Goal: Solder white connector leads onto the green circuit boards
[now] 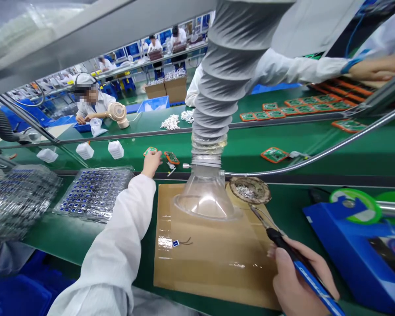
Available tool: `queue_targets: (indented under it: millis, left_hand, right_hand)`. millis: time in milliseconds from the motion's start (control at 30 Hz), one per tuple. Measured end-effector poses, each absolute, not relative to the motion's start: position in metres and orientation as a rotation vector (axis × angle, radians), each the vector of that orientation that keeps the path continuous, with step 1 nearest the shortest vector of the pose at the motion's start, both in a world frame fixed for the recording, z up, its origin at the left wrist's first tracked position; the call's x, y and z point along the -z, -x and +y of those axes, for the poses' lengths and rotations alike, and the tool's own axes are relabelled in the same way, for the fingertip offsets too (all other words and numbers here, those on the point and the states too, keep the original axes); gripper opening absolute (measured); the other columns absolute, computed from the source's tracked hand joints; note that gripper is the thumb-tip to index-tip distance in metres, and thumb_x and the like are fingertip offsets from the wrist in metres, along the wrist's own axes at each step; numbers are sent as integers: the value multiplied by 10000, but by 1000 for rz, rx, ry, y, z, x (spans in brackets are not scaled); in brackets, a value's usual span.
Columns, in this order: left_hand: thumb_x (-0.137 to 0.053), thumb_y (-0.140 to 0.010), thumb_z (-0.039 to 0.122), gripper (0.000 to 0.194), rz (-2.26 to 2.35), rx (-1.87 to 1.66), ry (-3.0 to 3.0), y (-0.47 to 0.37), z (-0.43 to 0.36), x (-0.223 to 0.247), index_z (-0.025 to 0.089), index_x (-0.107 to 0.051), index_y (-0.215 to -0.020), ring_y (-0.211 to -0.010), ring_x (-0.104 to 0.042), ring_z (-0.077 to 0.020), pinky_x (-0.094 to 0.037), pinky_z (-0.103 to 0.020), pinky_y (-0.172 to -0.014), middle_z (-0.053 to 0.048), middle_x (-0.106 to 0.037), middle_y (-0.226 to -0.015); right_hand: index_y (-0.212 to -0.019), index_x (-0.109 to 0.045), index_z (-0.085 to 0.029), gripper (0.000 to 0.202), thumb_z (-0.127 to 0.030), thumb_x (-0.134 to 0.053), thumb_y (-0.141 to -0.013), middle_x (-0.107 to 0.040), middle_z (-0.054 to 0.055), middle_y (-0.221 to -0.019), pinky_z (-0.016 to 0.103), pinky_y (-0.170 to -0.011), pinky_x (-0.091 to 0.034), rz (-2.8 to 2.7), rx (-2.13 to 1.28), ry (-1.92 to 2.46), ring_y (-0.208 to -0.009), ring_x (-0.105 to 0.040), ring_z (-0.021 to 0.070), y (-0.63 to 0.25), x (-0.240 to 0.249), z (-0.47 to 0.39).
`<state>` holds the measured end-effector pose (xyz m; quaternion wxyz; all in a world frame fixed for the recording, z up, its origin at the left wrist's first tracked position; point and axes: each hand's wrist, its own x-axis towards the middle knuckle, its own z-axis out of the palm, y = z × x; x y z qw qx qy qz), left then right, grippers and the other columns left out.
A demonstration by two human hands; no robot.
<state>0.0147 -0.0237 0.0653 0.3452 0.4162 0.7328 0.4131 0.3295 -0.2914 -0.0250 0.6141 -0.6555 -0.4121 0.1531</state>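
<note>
My right hand (299,276) is closed around a blue and black soldering iron (292,254). Its tip points up-left, by a round, crusted dish (250,189) with bright bits of metal in it. Out across the green belt, my left hand (152,163) pinches an orange-edged green circuit board (149,151); the fingers partly cover it. Just right of that hand lies a second circuit board (171,157) with a white connector by it. A small blue-and-white part (175,243) with two dark wires rests on the brown work mat (213,272).
A clear fume hood (208,197) on a grey hose hangs above the mat. Left is a plastic tray (94,193) of small blue parts; right, a blue solder-reel stand (339,245). Another circuit board (274,154) lies on the belt (237,151). Co-workers sit opposite.
</note>
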Motion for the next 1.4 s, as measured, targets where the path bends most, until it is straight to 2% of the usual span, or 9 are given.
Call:
queue_targets:
  millis: [100,200,367,567,667,800,933,1100,1400]
  left_hand:
    - [-700,-818,194,190,2169,-1096,-1033,-16,4,-54,179,-571,-956,-1329,-545,-332,-462,-441,-1048,-188,-645,-1250]
    - [-782,-774,220,320,2321,-1054,-936,-3,13,-43,139,-605,-1027,-1392,-468,-399,-393,-534,-1097,-252,-596,-1340]
    - [-670,-951,373,296,2240,-1101,-865,15,11,-38,134,-664,-1126,-1127,-644,-244,-536,-459,-984,-105,-676,-1196]
    - [-543,-939,312,206,1873,-1431,-836,0,-50,-31,157,-598,-815,-757,-707,-125,-589,-252,-721,-18,-663,-793]
    - [-608,-860,361,231,1703,-1484,-853,-2,-112,-19,167,-549,-748,-773,-721,-143,-605,-273,-744,-12,-653,-777]
    - [-721,-773,419,304,1573,-1447,-1004,11,-187,-11,161,-571,-718,-890,-708,-188,-614,-314,-749,-70,-660,-1024]
    - [-706,-827,416,374,1377,-1225,-1276,16,-225,-12,164,-502,-640,-996,-665,-214,-600,-339,-832,-93,-639,-1075]
    - [-653,-873,354,318,1157,-1031,-1507,-4,-223,1,177,-493,-663,-1040,-663,-233,-515,-366,-936,-113,-688,-1059]
    - [-627,-839,314,297,1220,-1115,-1596,-14,-182,9,192,-447,-636,-948,-657,-204,-484,-354,-901,-102,-698,-1020]
  right_hand:
    - [-1079,-715,-176,358,-449,-752,-850,-709,89,-942,393,-798,-525,-957,-355,1491,-791,-676,244,-330,25,-292]
    - [-1026,-719,-182,307,-423,-764,-841,-718,86,-924,363,-747,-523,-1009,-349,1453,-759,-676,231,-330,24,-293]
    - [-1054,-715,-188,284,-377,-759,-848,-730,95,-985,362,-769,-533,-1080,-337,1432,-845,-703,251,-331,23,-294]
    - [-1042,-719,-192,249,-360,-744,-859,-737,87,-975,346,-771,-548,-1184,-299,1409,-853,-713,244,-331,25,-292]
    - [-1062,-713,-185,292,-402,-733,-868,-738,93,-986,350,-774,-548,-1167,-343,1441,-858,-713,248,-330,28,-293]
    - [-1042,-711,-186,305,-440,-717,-873,-741,101,-1005,346,-767,-560,-1159,-351,1461,-869,-720,252,-330,28,-295]
    - [-1012,-728,-217,269,-437,-720,-856,-764,69,-924,322,-740,-565,-1283,-319,1496,-799,-733,234,-345,25,-302]
    - [-1039,-731,-245,341,-516,-678,-840,-793,60,-956,376,-896,-573,-1305,-498,1627,-1012,-745,292,-371,22,-316]
    - [-1072,-722,-217,468,-599,-660,-808,-792,98,-955,439,-948,-550,-1017,-545,1761,-1022,-741,327,-353,15,-319]
